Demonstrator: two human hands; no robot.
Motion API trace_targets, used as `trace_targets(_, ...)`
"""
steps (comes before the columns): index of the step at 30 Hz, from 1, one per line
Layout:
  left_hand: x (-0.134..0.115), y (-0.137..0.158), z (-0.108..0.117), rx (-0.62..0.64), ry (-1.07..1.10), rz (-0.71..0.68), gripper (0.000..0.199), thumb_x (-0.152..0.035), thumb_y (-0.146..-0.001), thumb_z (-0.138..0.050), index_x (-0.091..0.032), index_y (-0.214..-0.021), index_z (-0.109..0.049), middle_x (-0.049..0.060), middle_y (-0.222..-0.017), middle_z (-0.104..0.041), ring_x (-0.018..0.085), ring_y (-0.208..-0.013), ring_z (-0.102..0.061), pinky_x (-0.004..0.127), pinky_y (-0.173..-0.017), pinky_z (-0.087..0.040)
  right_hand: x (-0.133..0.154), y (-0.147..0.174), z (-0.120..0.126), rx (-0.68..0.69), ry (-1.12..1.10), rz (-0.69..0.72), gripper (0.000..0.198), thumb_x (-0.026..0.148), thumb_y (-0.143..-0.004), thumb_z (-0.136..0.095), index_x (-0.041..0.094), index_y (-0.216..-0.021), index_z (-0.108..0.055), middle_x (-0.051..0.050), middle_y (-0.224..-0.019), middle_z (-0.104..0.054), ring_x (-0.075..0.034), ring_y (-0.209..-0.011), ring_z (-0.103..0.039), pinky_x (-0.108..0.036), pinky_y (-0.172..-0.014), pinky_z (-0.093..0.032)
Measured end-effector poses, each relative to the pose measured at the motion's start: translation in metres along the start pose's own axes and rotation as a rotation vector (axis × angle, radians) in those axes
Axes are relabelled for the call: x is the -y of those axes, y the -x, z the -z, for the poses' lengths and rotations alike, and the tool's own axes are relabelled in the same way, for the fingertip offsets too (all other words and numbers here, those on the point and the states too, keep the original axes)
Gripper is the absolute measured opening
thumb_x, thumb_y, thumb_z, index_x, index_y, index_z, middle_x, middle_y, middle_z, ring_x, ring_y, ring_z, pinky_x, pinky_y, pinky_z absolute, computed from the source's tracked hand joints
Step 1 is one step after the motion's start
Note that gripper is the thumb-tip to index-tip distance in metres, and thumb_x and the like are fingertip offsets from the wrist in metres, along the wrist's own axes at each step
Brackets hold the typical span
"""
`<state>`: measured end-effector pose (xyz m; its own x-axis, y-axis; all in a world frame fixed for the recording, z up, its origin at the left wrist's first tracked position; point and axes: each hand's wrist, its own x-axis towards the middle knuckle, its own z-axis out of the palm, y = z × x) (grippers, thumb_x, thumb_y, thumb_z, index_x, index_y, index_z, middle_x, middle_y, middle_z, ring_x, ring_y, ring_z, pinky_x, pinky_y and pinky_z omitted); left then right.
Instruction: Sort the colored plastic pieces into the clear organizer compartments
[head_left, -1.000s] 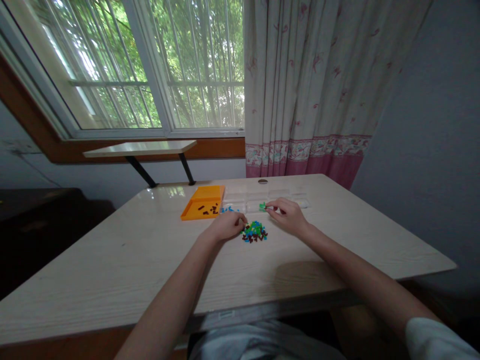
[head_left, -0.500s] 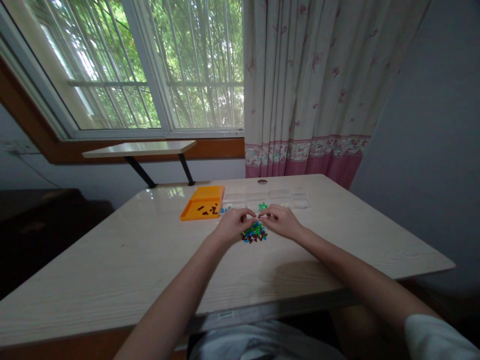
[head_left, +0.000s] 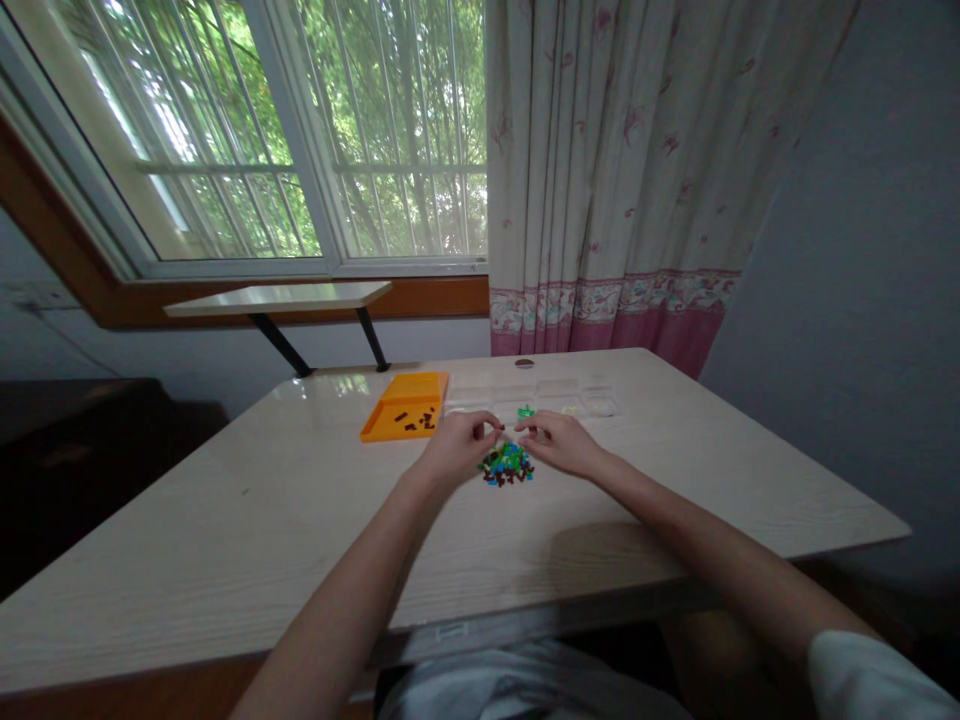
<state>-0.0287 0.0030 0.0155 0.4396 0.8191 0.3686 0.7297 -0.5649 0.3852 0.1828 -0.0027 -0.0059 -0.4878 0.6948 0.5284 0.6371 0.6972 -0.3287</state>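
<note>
The left hand (head_left: 459,442) pinches a tiny dark bit (head_left: 502,428), too small to tell which way its long side points. The right hand (head_left: 564,442) is close by, finger and thumb a little apart. Just below both, in the middle of the frame, sits a roundish heap of colored bits (head_left: 508,466), pointing every which way. An orange box (head_left: 415,385) lies on the pale worktop (head_left: 300,520). A window (head_left: 409,120) fills the upper left, beside a flowery curtain (head_left: 600,150).

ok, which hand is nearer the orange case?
Left. The left hand is just right of the orange case, slightly nearer the camera; the right hand is farther right, beyond the left hand.
</note>
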Motion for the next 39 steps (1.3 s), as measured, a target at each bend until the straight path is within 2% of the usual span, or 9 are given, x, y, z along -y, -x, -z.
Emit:
trace_targets(5,0.036,0.001,0.029,-0.052,-0.287,0.316,0.030,-0.039,-0.079,-0.044,-0.021,-0.091,-0.064,0.003,-0.070,-0.063,0.014,-0.064,-0.055,0.020,-0.053,-0.032,-0.011,0.002,-0.005,0.189,0.034,0.004,0.018,0.022,-0.081,-0.051,0.020,-0.092,-0.065,-0.004,-0.083,-0.064,-0.013,-0.076,-0.057,-0.022,-0.066,-0.040)
trace_targets(9,0.060,0.006,0.042,-0.089,-0.433,0.579,0.030,-0.042,-0.076,-0.045,-0.024,-0.091,-0.064,0.007,-0.086,-0.065,0.022,-0.079,-0.058,0.024,-0.058,-0.038,-0.014,0.003,-0.007,0.210,0.035,0.002,0.018,0.020,-0.079,-0.052,0.020,-0.091,-0.065,-0.004,-0.084,-0.064,-0.014,-0.079,-0.058,-0.022,-0.069,-0.040)
trace_targets(12,0.070,0.010,0.046,-0.070,-0.439,0.679,0.031,-0.042,-0.074,-0.047,-0.024,-0.093,-0.065,0.009,-0.093,-0.065,0.025,-0.082,-0.058,0.027,-0.059,-0.040,-0.014,0.003,-0.008,0.200,0.024,0.016,0.015,0.020,-0.078,-0.054,0.019,-0.087,-0.066,-0.004,-0.082,-0.064,-0.014,-0.077,-0.058,-0.023,-0.067,-0.041)
trace_targets(15,0.077,0.012,0.046,-0.037,-0.425,0.706,0.032,-0.040,-0.075,-0.046,-0.023,-0.093,-0.065,0.010,-0.093,-0.065,0.026,-0.081,-0.059,0.027,-0.057,-0.039,-0.015,0.004,-0.008,0.188,0.021,0.028,0.012,0.020,-0.077,-0.055,0.019,-0.084,-0.065,-0.004,-0.080,-0.064,-0.015,-0.075,-0.058,-0.023,-0.066,-0.041)
trace_targets(20,0.074,0.010,0.043,-0.077,-0.378,0.586,0.031,-0.034,-0.076,-0.043,-0.020,-0.092,-0.066,0.010,-0.089,-0.065,0.022,-0.075,-0.058,0.025,-0.054,-0.035,-0.012,0.004,-0.006,0.138,0.013,0.025,0.010,0.020,-0.076,-0.056,0.019,-0.082,-0.064,-0.002,-0.077,-0.064,-0.014,-0.072,-0.057,-0.023,-0.063,-0.039)
trace_targets(24,0.049,0.002,0.027,-0.005,-0.143,0.301,0.035,-0.037,-0.079,-0.040,-0.016,-0.093,-0.065,0.005,-0.066,-0.062,0.015,-0.059,-0.053,0.022,-0.052,-0.032,-0.007,0.003,-0.003,0.047,0.019,0.019,0.011,0.023,-0.078,-0.054,0.018,-0.083,-0.063,-0.002,-0.074,-0.062,-0.012,-0.066,-0.055,-0.021,-0.060,-0.037)
trace_targets(27,0.025,-0.001,0.007,0.106,0.060,0.105,0.032,-0.036,-0.077,-0.045,-0.015,-0.085,-0.067,0.002,-0.063,-0.060,0.011,-0.056,-0.048,0.020,-0.051,-0.031,-0.004,0.002,-0.002,-0.025,0.023,0.049,0.012,0.023,-0.079,-0.053,0.018,-0.086,-0.062,-0.002,-0.074,-0.062,-0.010,-0.063,-0.053,-0.020,-0.058,-0.036)
trace_targets(32,-0.003,0.002,-0.014,0.186,0.238,0.017,0.033,-0.039,-0.076,-0.048,-0.013,-0.081,-0.068,-0.001,-0.052,-0.052,0.008,-0.048,-0.040,0.019,-0.046,-0.025,0.000,0.003,0.000,-0.096,0.054,0.135,0.014,0.026,-0.082,-0.050,0.018,-0.085,-0.061,-0.003,-0.075,-0.062,-0.011,-0.065,-0.055,-0.020,-0.060,-0.037)
trace_targets(39,-0.006,0.004,-0.019,0.168,0.384,0.030,0.031,-0.038,-0.076,-0.050,-0.011,-0.079,-0.064,-0.005,-0.046,-0.042,0.006,-0.044,-0.035,0.017,-0.042,-0.023,0.004,0.002,0.001,-0.084,0.176,0.249,0.016,0.026,-0.084,-0.047,0.018,-0.083,-0.061,-0.004,-0.075,-0.064,-0.013,-0.068,-0.058,-0.022,-0.061,-0.038)
